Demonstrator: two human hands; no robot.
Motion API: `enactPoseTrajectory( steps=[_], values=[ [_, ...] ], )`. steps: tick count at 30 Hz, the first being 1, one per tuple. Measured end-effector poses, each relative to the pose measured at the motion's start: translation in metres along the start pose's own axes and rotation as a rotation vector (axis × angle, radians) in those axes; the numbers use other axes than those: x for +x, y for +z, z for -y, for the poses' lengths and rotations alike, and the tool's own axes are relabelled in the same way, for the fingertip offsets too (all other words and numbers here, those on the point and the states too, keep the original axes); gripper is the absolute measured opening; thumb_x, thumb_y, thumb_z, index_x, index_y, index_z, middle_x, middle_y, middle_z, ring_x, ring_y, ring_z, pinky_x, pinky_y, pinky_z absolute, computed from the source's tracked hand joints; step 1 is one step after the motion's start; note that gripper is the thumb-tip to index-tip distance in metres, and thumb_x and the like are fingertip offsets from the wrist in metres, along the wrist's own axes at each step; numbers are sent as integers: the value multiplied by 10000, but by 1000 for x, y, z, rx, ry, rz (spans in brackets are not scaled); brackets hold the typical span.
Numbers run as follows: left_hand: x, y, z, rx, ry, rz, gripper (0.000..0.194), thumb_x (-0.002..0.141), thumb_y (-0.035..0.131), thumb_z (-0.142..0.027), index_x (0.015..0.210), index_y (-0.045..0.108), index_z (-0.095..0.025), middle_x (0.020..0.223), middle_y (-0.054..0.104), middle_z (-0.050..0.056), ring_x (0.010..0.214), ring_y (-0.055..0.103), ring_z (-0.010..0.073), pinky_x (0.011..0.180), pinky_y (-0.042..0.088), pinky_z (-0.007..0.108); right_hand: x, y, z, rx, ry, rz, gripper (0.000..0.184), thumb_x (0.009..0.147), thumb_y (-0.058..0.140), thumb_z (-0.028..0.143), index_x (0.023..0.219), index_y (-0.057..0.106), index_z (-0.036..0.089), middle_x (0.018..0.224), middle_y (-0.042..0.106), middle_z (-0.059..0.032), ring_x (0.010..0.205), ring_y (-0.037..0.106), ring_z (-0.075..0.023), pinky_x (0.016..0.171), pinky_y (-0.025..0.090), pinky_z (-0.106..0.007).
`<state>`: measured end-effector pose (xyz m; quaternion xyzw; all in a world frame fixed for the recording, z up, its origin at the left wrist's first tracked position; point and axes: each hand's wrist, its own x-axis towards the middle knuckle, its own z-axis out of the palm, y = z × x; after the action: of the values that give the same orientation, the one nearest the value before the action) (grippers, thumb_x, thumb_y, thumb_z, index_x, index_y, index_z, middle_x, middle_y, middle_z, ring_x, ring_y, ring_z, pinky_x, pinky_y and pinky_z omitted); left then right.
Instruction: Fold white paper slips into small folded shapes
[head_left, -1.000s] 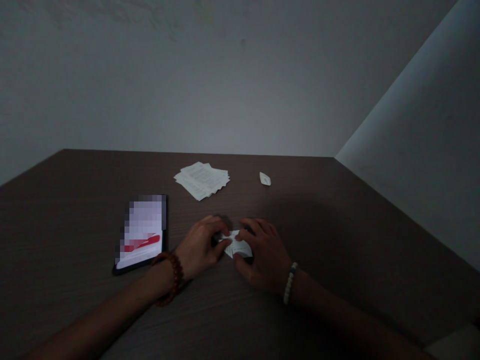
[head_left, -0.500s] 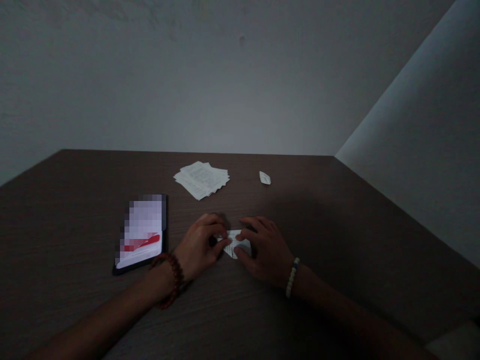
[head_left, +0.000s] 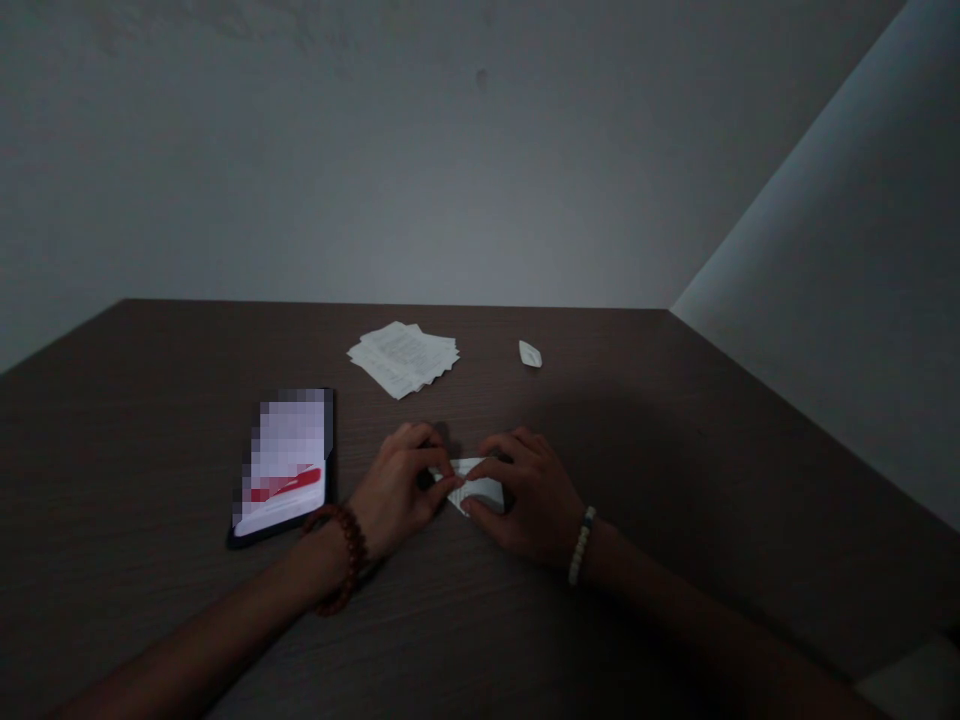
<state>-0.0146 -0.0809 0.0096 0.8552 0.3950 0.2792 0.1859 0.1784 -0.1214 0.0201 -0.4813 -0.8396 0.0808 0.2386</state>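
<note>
A small folded piece of paper (head_left: 489, 491) lies on the table between both hands, white with faint print lines. My left hand (head_left: 399, 488) pinches its left side between thumb and fingers. From the right, my right hand (head_left: 538, 492) curls over the same paper, with thumb and index finger closed on it near the left fingertips. Fingers cover parts of the paper, so its full fold is hidden. A brown bead bracelet circles my left wrist and a pale one my right.
Printed paper sheets (head_left: 405, 358) lie in a loose stack farther back. Right of them sits a small folded paper piece (head_left: 530, 354). A tablet or phone (head_left: 289, 460) with a lit, partly blurred screen lies by my left wrist. A wall (head_left: 480, 180) rises behind the brown table (head_left: 150, 400).
My right hand has shifted slightly left, bringing its thumb and index finger closer to the left fingertips on the paper. My left hand is nearly still.
</note>
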Motion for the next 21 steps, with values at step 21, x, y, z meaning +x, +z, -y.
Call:
enactPoseTrajectory(
  steps=[21],
  values=[
    [-5, 2, 5, 70, 53, -1, 136, 820, 652, -283, 720, 698, -203, 908, 570, 52, 884, 515, 217, 768, 399, 365, 6, 3, -7, 4, 7, 21, 154, 785, 673, 417, 873, 716, 299, 921, 557, -15, 881, 477, -185, 758, 353, -328]
  ],
)
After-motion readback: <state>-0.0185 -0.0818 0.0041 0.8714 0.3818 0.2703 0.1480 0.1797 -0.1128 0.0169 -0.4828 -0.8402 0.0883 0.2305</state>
